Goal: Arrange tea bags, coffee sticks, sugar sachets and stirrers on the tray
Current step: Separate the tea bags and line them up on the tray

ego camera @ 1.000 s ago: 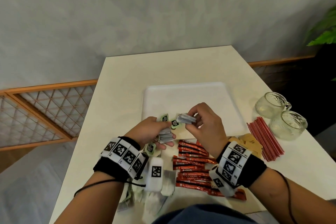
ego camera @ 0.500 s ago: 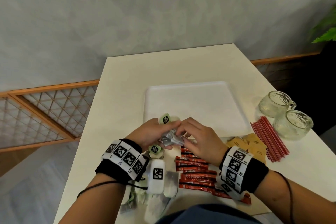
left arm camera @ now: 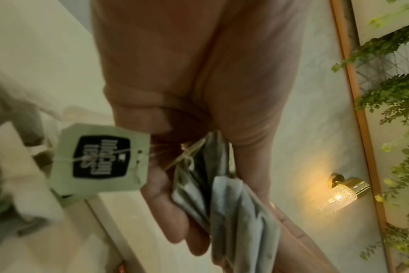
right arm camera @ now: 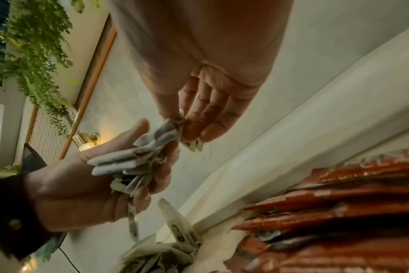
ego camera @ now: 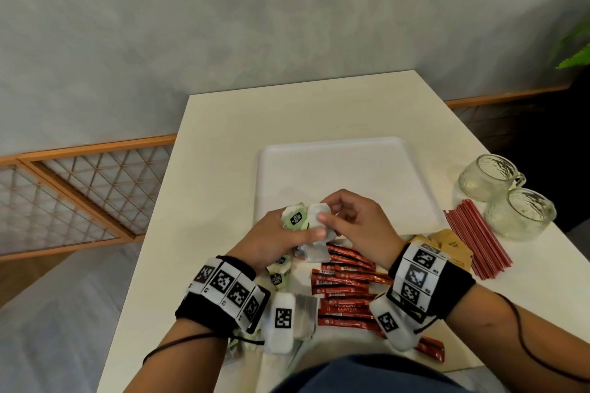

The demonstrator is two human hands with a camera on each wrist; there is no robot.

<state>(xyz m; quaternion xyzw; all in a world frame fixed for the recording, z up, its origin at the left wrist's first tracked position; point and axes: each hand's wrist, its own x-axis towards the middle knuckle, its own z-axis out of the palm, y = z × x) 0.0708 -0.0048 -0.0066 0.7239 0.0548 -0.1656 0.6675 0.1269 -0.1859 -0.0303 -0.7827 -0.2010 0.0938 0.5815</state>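
Tea bags (ego camera: 311,226) sit bunched in the left hand (ego camera: 274,239), clenched to square them (probably), while the right hand (ego camera: 354,226) pinches one bag's corner above the bare tray (ego camera: 351,175) on the desk (ego camera: 223,143).

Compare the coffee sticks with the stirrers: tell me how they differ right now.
The coffee sticks are flat, printed orange-red packets; the stirrers are thin, plain red rods. The coffee sticks lie loosely spread, near the person, between the two wrists; the stirrers lie in one tight parallel bundle to the right, beside the glass cups. Both rest on the table, neither on the tray, and neither hand touches them.
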